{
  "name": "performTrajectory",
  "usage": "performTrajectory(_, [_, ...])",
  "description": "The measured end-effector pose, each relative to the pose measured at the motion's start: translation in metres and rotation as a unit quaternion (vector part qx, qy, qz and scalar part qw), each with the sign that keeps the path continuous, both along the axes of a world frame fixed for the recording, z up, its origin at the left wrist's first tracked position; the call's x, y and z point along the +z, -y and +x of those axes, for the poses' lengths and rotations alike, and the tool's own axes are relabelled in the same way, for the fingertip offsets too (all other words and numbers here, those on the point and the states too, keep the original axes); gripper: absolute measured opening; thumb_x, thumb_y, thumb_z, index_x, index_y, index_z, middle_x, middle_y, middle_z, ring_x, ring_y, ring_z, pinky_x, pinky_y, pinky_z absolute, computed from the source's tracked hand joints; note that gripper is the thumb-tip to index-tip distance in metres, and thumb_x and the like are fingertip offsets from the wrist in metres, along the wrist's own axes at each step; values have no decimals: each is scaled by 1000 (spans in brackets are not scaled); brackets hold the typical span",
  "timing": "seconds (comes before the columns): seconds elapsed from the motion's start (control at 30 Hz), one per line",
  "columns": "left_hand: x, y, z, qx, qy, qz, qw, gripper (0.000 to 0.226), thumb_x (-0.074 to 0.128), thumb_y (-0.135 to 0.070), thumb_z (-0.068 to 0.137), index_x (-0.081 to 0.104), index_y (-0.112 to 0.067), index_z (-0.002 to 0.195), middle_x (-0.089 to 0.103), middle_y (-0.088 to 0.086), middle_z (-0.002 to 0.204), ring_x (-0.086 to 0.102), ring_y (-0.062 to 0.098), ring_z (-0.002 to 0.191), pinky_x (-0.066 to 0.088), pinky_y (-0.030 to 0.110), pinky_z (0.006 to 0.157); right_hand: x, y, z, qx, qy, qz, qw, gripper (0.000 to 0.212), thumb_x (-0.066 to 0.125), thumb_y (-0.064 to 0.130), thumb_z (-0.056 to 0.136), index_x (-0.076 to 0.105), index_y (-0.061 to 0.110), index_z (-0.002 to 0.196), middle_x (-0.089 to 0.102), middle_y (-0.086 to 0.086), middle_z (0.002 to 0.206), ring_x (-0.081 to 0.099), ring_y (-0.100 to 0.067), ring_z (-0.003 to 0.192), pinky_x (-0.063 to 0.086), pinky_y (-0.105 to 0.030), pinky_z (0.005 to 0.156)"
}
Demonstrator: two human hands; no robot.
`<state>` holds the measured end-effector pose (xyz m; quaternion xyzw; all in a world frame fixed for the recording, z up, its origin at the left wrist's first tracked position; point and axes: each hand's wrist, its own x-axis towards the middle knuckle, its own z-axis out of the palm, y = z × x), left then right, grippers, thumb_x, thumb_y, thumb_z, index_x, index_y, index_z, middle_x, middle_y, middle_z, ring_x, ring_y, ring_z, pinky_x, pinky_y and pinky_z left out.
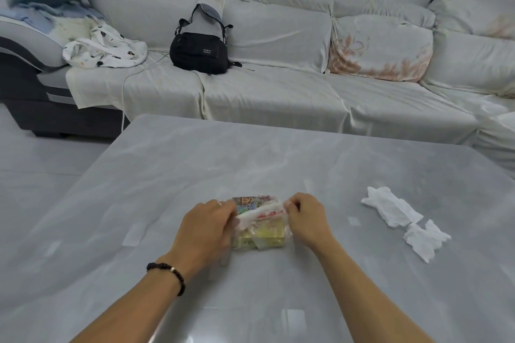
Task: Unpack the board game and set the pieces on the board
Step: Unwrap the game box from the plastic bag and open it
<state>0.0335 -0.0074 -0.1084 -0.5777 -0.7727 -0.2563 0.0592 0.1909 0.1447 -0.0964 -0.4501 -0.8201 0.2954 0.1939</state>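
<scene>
Here both hands' fingers pinch the bagged game (260,224) on the grey table (195,170), sofa (278,92) behind

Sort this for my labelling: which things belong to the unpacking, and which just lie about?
Job: game bag, left hand, right hand, table.
Lying about: tissues, black bag, tote, pillows, sofa.

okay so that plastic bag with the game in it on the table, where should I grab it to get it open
Take the plastic bag by its bunched white top band, from above, one hand on each end. That band lies across the top of the packet, loose enough to pinch. The left hand and right hand already have a grip there, so pulling outward probably works best.
</scene>
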Motion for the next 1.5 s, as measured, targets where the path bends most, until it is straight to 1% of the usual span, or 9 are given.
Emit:
performTrajectory(0.17, [12,-4,10,-53,18,-27,998,42,59,-30,84,53,-19,124,61,-2,108,56,21,94,43,31,79,10,12,-2,25,-86,-12,996,15,59,22,89,60,22,104,61,9,96,58,-11,92,43,-23,83])
performTrajectory(0.3, [11,-13,18,-67,-11,13,998,12,68,-18,82,64,-19,93,66,-2,88,61,23,72,41,27,58,18,16,-15,128,3,7,992,13,59,15,85,71,19,88,63,10,79,58,-11,79,44,-23,71])
performTrajectory(0.47, [8,-3,1,-61,-23,-8,998,22,72,-4,75,59,-20,81,60,-6,76,55,19,60,36,25,51,4,-11,-3,-99,-93,-89,987,15,53,12,85,65,17,79,69,-2,81,64,-21,82,49,-28,75])
performTrajectory(0.63, [10,8,0,-87,-29,-82,992,45,60,-21,74,48,-23,117,54,-7,107,52,17,97,42,27,79,3,-10,18,-153,-38,-68,985,52,50,5,84,42,13,135,54,-10,127,50,-27,118,39,-31,92])
performTrajectory(0.77, [14,2,9,-125,-47,-47,990,56,64,-31,72,50,-25,126,61,-7,109,52,18,102,43,30,83,27,18,1,26,-99,237,966,48,50,2,78,59,14,123,61,-4,121,51,-23,114,35,-34,98])
performTrajectory(0.97, [7,9,5,-154,-143,-110,971,25,63,-30,57,65,-31,82,65,-13,81,62,13,70,47,26,64,21,24,4,278,226,253,899,25,47,30,90,67,23,102,60,1,104,52,-22,104,35,-36,98])
performTrajectory(1.17, [12,22,11,-119,-53,-198,971,75,30,-86,72,54,-26,109,55,-9,117,54,15,104,40,29,93,18,28,34,262,226,243,906,28,50,33,87,73,17,90,55,1,120,51,-21,112,38,-33,96])
performTrajectory(1.3, [19,23,14,-102,196,-176,959,106,5,-92,67,60,-13,112,49,2,140,45,19,126,37,32,99,14,28,37,201,192,260,925,49,39,44,98,74,14,79,61,-1,109,57,-24,103,43,-37,87])
performTrajectory(1.5, [2,1,9,-47,114,-144,982,34,52,-47,89,49,-26,115,46,-12,111,52,10,99,46,28,77,9,36,1,291,121,352,881,15,51,28,80,61,17,82,60,0,82,58,-25,77,41,-32,62])
